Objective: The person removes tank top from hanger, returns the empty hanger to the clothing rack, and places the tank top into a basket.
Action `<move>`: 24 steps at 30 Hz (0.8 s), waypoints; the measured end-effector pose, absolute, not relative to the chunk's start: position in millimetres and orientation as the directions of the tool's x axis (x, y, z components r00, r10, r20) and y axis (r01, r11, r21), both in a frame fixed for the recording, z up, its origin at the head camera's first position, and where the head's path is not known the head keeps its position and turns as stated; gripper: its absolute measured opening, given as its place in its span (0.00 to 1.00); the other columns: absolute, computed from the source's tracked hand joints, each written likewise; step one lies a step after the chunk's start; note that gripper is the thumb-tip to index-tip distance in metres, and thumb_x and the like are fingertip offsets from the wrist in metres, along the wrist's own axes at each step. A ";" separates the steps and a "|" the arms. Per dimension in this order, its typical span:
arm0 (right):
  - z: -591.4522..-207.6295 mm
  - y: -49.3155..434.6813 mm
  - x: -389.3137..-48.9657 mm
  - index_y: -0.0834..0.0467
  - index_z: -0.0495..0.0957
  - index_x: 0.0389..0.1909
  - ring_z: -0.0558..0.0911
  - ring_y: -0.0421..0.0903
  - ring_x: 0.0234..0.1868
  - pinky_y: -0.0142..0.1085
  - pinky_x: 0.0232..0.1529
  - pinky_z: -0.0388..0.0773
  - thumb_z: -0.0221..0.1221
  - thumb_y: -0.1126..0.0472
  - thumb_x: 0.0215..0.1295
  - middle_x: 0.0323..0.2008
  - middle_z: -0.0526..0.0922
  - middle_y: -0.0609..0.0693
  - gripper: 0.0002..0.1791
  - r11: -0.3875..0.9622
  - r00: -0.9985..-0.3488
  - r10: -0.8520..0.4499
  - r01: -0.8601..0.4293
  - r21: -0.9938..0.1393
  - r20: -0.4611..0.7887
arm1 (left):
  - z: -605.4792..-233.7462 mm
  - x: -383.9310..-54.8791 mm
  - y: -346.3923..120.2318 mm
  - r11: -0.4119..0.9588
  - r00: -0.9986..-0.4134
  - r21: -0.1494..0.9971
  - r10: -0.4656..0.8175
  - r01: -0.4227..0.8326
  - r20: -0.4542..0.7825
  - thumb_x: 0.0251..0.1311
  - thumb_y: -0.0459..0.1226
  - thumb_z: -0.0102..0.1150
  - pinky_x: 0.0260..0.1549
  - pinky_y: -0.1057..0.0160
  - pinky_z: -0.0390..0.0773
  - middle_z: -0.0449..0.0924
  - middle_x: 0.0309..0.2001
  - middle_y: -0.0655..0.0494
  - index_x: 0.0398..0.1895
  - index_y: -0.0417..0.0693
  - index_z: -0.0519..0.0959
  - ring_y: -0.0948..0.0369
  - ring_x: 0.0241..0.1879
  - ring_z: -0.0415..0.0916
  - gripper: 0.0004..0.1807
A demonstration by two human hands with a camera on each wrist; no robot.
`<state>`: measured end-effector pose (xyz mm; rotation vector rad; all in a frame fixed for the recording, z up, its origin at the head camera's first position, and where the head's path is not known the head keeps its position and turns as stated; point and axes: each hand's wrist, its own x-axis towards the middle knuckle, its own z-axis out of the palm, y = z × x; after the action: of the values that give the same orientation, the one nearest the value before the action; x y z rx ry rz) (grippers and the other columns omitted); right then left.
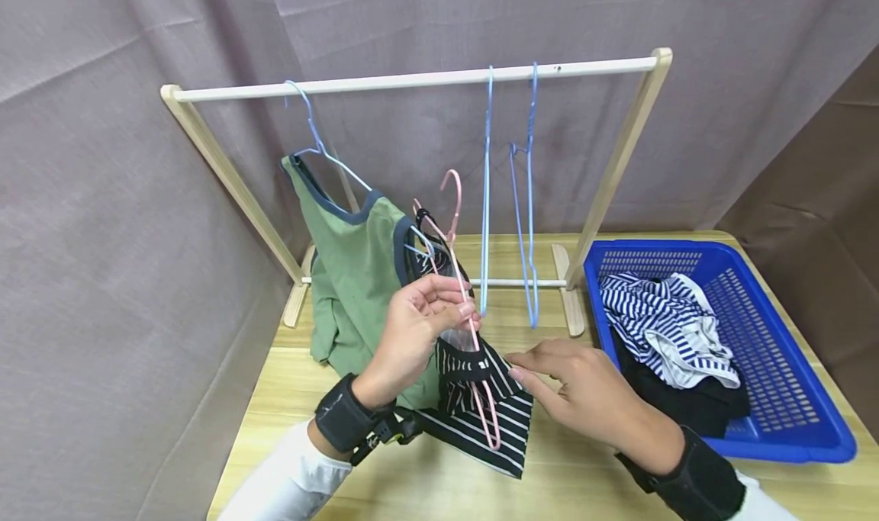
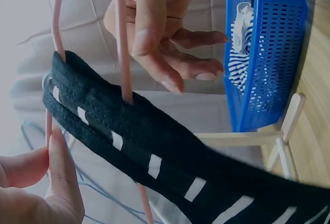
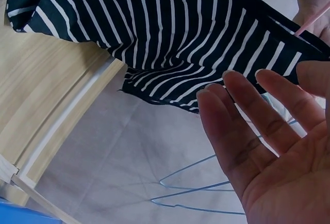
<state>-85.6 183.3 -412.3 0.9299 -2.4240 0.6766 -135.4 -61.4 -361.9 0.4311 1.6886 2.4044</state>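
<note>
Two hangers (image 1: 487,201), green top (image 1: 353,258) near | left grip (image 1: 415,323) pinching pink hanger (image 1: 451,237) | right grip (image 1: 584,387) spread

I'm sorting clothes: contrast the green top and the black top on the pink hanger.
The green top is mostly plain; the black top has white stripes. The green top's blue hanger hooks the rail; the black top's pink hanger is off it, in the left hand. Both have hangers inside.

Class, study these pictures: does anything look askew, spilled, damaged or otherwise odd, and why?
The green tank top on its blue hanger looks askew: in the head view, one shoulder shows lower than the other, though the hanger may just be turned toward the camera. Nothing looks spilled or damaged.
</note>
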 end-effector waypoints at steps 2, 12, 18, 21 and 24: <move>-412.1 182.6 -84.6 0.49 0.92 0.49 0.90 0.38 0.39 0.37 0.38 0.88 0.69 0.55 0.70 0.38 0.92 0.40 0.10 0.637 -0.653 -0.496 -0.722 -0.270 0.573 | -364.4 -134.3 -60.7 -0.345 -0.947 0.938 0.296 0.015 0.124 0.64 0.17 0.57 0.37 0.69 0.90 0.85 0.33 0.59 0.53 0.18 0.72 0.66 0.30 0.88 0.16; -409.4 178.1 -78.4 0.49 0.91 0.50 0.89 0.37 0.40 0.36 0.40 0.88 0.71 0.56 0.67 0.39 0.91 0.40 0.11 0.622 -0.650 -0.491 -0.728 -0.288 0.580 | -375.5 -130.7 -57.0 -0.334 -0.954 0.943 0.284 -0.008 0.092 0.63 0.16 0.57 0.37 0.69 0.90 0.85 0.33 0.61 0.54 0.19 0.71 0.66 0.31 0.88 0.16; -404.2 172.8 -71.6 0.50 0.90 0.53 0.90 0.39 0.45 0.36 0.45 0.89 0.73 0.58 0.64 0.45 0.92 0.42 0.16 0.603 -0.656 -0.466 -0.726 -0.329 0.594 | -378.7 -130.8 -55.4 -0.360 -0.951 0.933 0.292 -0.008 0.104 0.63 0.16 0.58 0.37 0.68 0.91 0.85 0.33 0.60 0.52 0.24 0.71 0.65 0.31 0.89 0.15; -400.1 167.1 -69.6 0.52 0.88 0.55 0.90 0.41 0.45 0.34 0.47 0.88 0.71 0.57 0.68 0.47 0.92 0.44 0.15 0.536 -0.619 -0.447 -0.763 -0.361 0.646 | -377.4 -130.2 -55.2 -0.368 -0.950 0.930 0.292 -0.006 0.110 0.64 0.16 0.57 0.38 0.68 0.91 0.85 0.33 0.60 0.51 0.26 0.71 0.65 0.31 0.89 0.14; -395.9 158.6 -69.1 0.55 0.88 0.54 0.90 0.44 0.46 0.32 0.50 0.87 0.67 0.53 0.75 0.48 0.92 0.47 0.14 0.456 -0.549 -0.422 -0.816 -0.354 0.721 | -376.1 -130.1 -55.1 -0.369 -0.950 0.929 0.292 -0.007 0.109 0.64 0.16 0.57 0.38 0.68 0.91 0.85 0.33 0.60 0.50 0.26 0.71 0.65 0.31 0.89 0.13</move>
<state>-69.1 158.6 -395.9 1.0300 -2.1627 0.9460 -130.1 -55.1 -376.1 0.3827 1.6466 2.4277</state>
